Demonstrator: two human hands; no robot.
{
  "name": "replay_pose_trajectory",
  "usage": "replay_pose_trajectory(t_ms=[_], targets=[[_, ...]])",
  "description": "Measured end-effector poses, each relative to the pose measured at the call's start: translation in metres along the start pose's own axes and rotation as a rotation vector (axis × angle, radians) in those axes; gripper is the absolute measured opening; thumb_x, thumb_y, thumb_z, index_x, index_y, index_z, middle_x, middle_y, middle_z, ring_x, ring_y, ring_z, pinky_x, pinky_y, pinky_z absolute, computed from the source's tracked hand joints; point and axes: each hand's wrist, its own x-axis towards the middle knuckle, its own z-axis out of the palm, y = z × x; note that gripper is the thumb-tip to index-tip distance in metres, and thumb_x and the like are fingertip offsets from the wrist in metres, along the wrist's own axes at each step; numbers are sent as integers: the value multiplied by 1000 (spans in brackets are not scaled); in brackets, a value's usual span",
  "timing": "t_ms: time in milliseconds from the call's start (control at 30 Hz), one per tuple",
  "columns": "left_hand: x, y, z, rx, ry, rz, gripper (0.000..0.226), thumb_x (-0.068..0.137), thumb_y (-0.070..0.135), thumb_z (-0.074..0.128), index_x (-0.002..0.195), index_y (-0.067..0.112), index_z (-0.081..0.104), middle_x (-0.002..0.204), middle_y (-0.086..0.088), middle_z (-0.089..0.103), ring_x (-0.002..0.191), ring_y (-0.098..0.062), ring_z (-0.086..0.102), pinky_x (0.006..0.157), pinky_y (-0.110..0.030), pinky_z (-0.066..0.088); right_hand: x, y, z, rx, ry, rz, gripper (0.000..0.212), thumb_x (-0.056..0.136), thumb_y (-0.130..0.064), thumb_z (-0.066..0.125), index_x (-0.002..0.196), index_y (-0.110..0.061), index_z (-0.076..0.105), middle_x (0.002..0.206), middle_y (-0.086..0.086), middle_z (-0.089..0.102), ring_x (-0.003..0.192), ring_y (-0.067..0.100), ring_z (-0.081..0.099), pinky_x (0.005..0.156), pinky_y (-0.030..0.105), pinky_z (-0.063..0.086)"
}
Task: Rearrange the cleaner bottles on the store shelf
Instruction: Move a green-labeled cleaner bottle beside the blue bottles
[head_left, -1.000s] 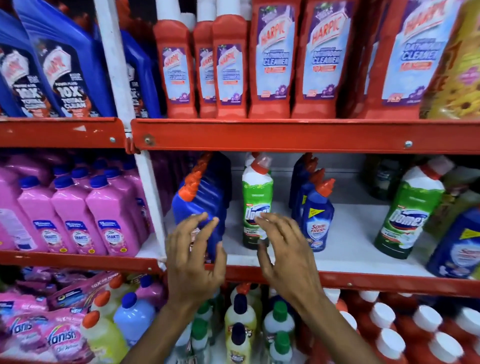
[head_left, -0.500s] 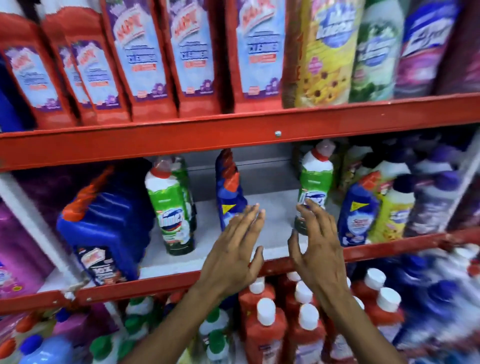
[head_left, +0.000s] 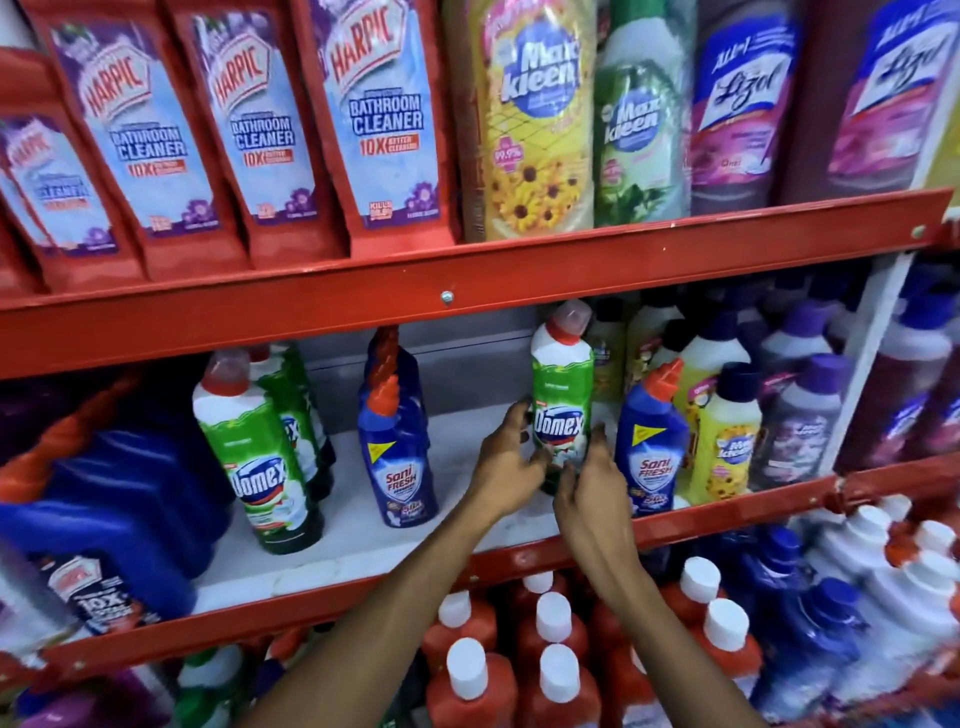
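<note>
A green Domex bottle (head_left: 563, 395) with a white shoulder and red cap stands upright on the middle shelf (head_left: 363, 540). My left hand (head_left: 506, 465) wraps its lower left side and my right hand (head_left: 589, 483) cups its lower right side, covering the base. Another green Domex bottle (head_left: 254, 457) stands further left, with more of them behind it. A blue Sani Fresh bottle (head_left: 397, 457) stands between the two Domex bottles, and a second Sani Fresh bottle (head_left: 652, 441) stands just right of the held one.
Large blue Harpic jugs (head_left: 104, 519) fill the shelf's left end; yellow and purple cleaner bottles (head_left: 727, 426) crowd the right. Red Harpic bottles (head_left: 384, 119) stand on the shelf above. Red white-capped bottles (head_left: 467, 691) sit below. The red shelf lip (head_left: 447, 299) hangs low overhead.
The view swung right. Both hands moved from hovering open in front of the shelf edge to closing on the right-hand green Domex bottle.
</note>
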Motion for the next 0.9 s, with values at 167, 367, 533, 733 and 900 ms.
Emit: replay_pose_trajectory(t_ms=[167,367,533,733,900], targets=[[-10,-3,6,-45,112,0,54,87,0,70,136,13,50,127,-10,71,107,-18,69,83,-12,52,3,5,1,115,58,14,37,94,-9,47,131,-12,48,110,17,71,94,34,69,77,38,56],[-56,-6,-20,-138,241,79,52,86,3,74,132,18,54,123,5,73,103,8,67,90,-10,54,-25,-7,-2,176,30,-163,30,95,-5,55,123,-14,56,110,-1,70,95,14,66,77,13,46],[-104,-13,-63,-200,386,115,52,86,6,76,132,22,56,118,4,74,106,-9,72,90,-23,59,-62,-46,6,247,-9,-272,31,97,-13,55,127,-20,55,116,-9,68,103,3,64,87,8,47],[-152,-35,-134,-134,542,104,47,87,22,76,130,23,57,112,16,73,101,-4,70,85,-13,54,-100,-104,50,304,-146,-339,33,96,-16,58,128,-22,56,117,-11,69,103,0,65,85,3,45],[-180,-64,-180,-39,616,48,48,90,24,71,135,27,54,107,16,75,98,0,72,85,-16,56,-121,-134,97,379,-281,-352,28,96,-15,58,124,-18,58,109,-10,70,95,-12,64,77,1,45]])
